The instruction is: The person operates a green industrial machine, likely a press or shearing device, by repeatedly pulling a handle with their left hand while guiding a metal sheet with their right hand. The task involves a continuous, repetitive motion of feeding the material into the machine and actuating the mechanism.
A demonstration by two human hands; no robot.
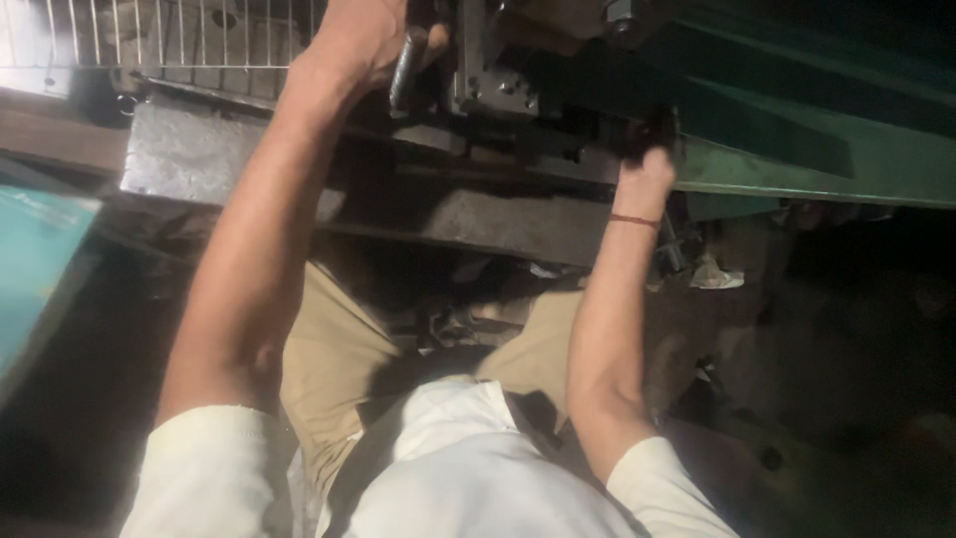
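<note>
Up at the machine: the left hand [363,40] is wrapped around a grey metal handle [403,70], fingers curled shut on it, at the top edge of the view.
Right hand: the right hand [647,159] is closed on a dark knob [652,130] at the edge of the green machine body [797,159]; a thin red thread circles the wrist.
Handle's place: it stands upright just left of a bolted steel block [493,85], above the dull grey metal bed [189,154].
Packages and labels: a teal flat carton or panel [35,269] leans at the far left, slanted, with faint markings too blurred to make out; a crumpled pale scrap [717,277] lies low on the right, below the green body.
Guard: a white wire grille [149,35] runs along the upper left, behind the grey bed.
In the way: a dark steel ledge [478,224] crosses between the two forearms and the person's lap.
Below: khaki trousers [334,359] and a white shirt [468,468] fill the lower middle; the floor around them is too dark to read.
</note>
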